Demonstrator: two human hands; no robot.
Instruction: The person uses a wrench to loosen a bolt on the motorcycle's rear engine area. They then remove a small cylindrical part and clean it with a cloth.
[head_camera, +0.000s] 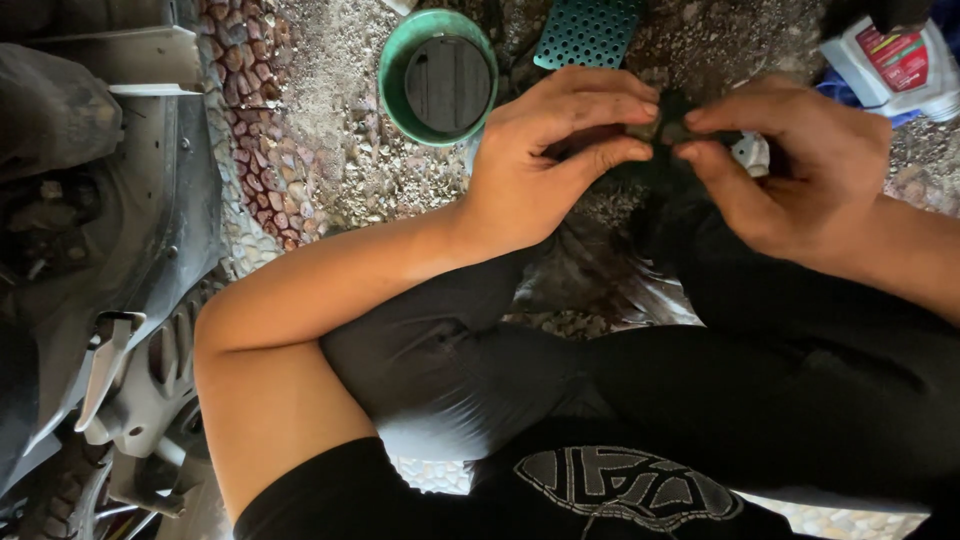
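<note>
The largest item in view is a motorcycle (90, 250), its grey bodywork, engine parts and the edge of a wheel filling the left edge of the head view; it stands on pebbled ground (330, 150) set with reddish and pale stones. The person sits on that ground with legs folded, wearing dark trousers (760, 390) and a black shirt with a pale printed emblem (625, 490) at the lower centre. Beyond the knees, at upper centre, a round green bowl (437, 75) rests on the pebbles, holding a dark liquid or a dark disc; which of the two cannot be told. Just right of it lies a teal perforated plate (587, 32), partly cut by the top edge. At the upper right corner a white plastic bottle with a red label (895, 62) lies on something blue. The left hand (545, 165) and the right hand (790, 165) meet above the knees, between bowl and bottle. Both are closed in a pinch on a small dark part (668, 128): left thumb and fingertips clamp its left side, right thumb and forefinger its right side. The part is held clear of the ground, between the two sets of fingertips, and its form is too dark and too hidden to make out. A small white object (750, 152) shows just beneath the right fingers, apart from the grip.
</note>
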